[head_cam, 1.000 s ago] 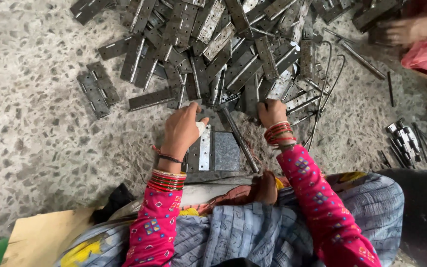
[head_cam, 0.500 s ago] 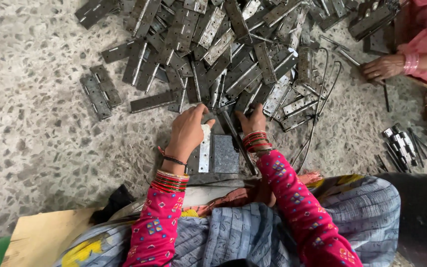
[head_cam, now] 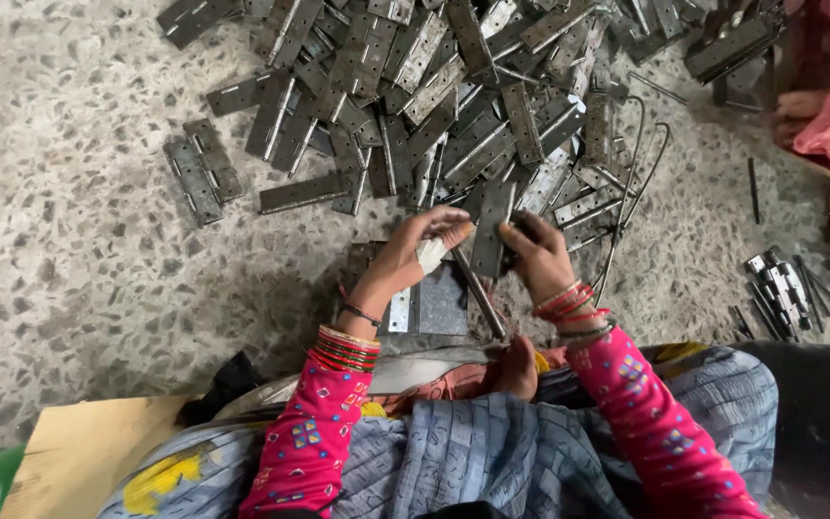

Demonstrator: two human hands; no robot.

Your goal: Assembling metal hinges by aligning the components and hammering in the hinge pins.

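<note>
Your left hand (head_cam: pixel 413 252) and right hand (head_cam: pixel 536 252) both grip one dark hinge leaf (head_cam: pixel 490 229), held just above the grey metal block (head_cam: pixel 432 300). Hinge pile (head_cam: pixel 453 86) on the floor at 12 o'clock; loose pins (head_cam: pixel 788 288) at 3.

Soft, even daylight fills the scene, moderately bright and without hard glare. The speckled floor (head_cam: pixel 69 288) reads pale and slightly washed toward its upper left corner. A broad, diffuse shadow lies on the floor just left of the left hand (head_cam: pixel 405 259), suggesting light from the upper right. The heap of metal hinges (head_cam: pixel 453 96) shows dull, muted highlights on its flat faces, none blown out. Focus is fairly sharp at centre; both the left hand and the right hand (head_cam: pixel 540 255) show slight motion softness. The picture's corners curve and stretch from the wide lens, and its lower right corner falls dark.
</note>
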